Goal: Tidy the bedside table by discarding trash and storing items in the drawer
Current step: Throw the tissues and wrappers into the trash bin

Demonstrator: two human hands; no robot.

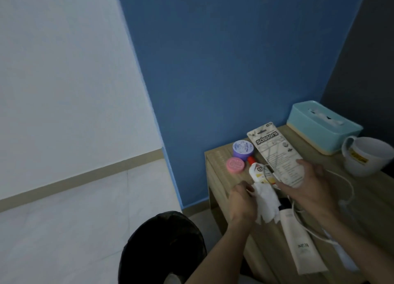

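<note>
My left hand (242, 200) pinches a crumpled tissue (267, 200) over the tabletop (219, 158). My right hand (309, 187) grips the scissors card (275, 151), which points toward eleven o'clock.

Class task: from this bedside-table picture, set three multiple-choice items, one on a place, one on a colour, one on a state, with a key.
1. Where does the black bin stand? A on the floor beside the bedside table; B on top of it; C under it.
2. What colour is the tissue box? A red; B teal; C black.
3. The left hand is: A flat on the table; B hanging idle; C gripping a crumpled white tissue.
Key: 1 A, the bin sits on the floor. 2 B, its shell is teal. 3 C, its fingers curl round the tissue.
</note>
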